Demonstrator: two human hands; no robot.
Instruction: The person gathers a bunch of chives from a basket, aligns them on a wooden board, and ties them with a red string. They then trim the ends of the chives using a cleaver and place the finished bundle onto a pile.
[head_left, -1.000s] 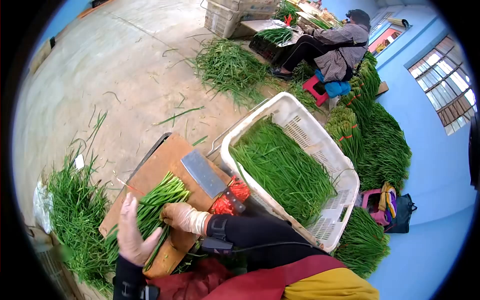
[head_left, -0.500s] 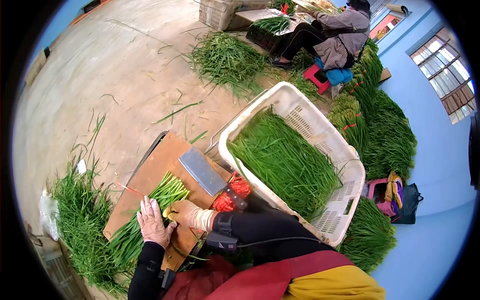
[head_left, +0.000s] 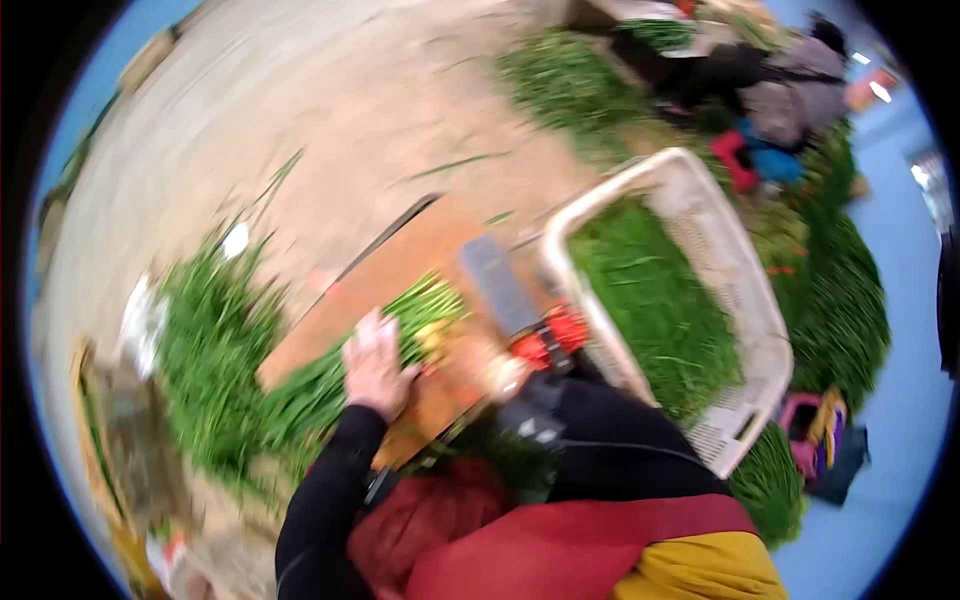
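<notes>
on the board, chive bundle, pale ends upper-right, under flat left hand; right hand fingers unclear

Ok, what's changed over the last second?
The left hand, raised and open a second ago, has come down onto the bundle of green stalks on the wooden board. The right hand stays at the bundle's end. Cleaver, red ties and white crate are unmoved; the view has swung and blurred.
</notes>
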